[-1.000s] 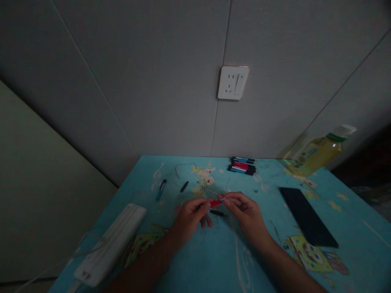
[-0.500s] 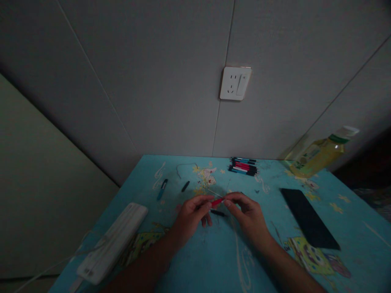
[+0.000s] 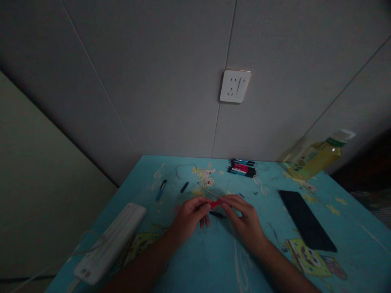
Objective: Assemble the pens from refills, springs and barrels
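Right fingers flatten over the tip of a red pen barrel [image 3: 216, 204] — straighter than a moment ago — baring a small dark piece [image 3: 241, 195] just beyond the right hand [image 3: 242, 213]. The left hand [image 3: 192, 213] pinches the barrel's other end, so the piece remains between both hands, the right thumb and fingertips closed on its end, the handling apparently unfinished. A black pen part [image 3: 217, 214] lies just on the near side of the barrel, a thin rod [image 3: 211, 192] just beyond it.

The pen piece [image 3: 215, 204] is red, the cartoon-printed tabletop [image 3: 198, 260] turquoise.
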`<state>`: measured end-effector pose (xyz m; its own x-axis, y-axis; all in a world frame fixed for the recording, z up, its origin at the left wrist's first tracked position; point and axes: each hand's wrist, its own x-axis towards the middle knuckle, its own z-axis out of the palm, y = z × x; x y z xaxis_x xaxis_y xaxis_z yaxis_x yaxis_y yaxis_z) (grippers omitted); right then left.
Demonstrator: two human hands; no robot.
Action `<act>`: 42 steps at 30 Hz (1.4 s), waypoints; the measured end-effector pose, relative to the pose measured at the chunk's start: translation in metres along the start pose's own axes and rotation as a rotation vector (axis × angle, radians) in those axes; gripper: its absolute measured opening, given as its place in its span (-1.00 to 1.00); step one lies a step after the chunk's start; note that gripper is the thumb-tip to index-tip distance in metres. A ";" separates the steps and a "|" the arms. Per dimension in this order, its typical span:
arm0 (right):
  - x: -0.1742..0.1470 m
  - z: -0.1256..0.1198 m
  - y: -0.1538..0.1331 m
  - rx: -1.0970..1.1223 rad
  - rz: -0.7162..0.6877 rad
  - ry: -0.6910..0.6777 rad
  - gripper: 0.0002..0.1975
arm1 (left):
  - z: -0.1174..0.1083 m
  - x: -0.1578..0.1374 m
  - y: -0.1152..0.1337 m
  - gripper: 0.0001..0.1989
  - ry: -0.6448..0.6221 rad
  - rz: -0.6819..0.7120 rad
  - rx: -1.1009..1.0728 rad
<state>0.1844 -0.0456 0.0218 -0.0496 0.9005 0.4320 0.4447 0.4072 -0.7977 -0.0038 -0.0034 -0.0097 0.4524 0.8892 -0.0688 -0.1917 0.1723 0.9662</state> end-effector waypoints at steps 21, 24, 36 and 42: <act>-0.006 0.013 0.021 -0.425 0.022 -0.249 -0.86 | -0.015 0.011 0.004 -0.73 0.330 0.120 -0.205; -0.003 0.007 0.020 -0.362 0.086 -0.198 -0.80 | -0.015 0.012 0.003 -0.70 0.343 0.154 -0.158; 0.005 -0.008 0.016 -0.273 0.018 -0.108 -0.71 | -0.015 0.011 0.003 -0.73 0.278 0.112 0.033; 0.005 -0.010 0.018 -0.310 -0.021 -0.132 -0.70 | -0.016 0.009 0.009 -0.70 0.328 0.087 0.097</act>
<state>0.2012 -0.0352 0.0138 -0.1681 0.9126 0.3727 0.6922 0.3785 -0.6145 -0.0150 0.0130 -0.0056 0.1310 0.9903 -0.0458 -0.1270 0.0626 0.9899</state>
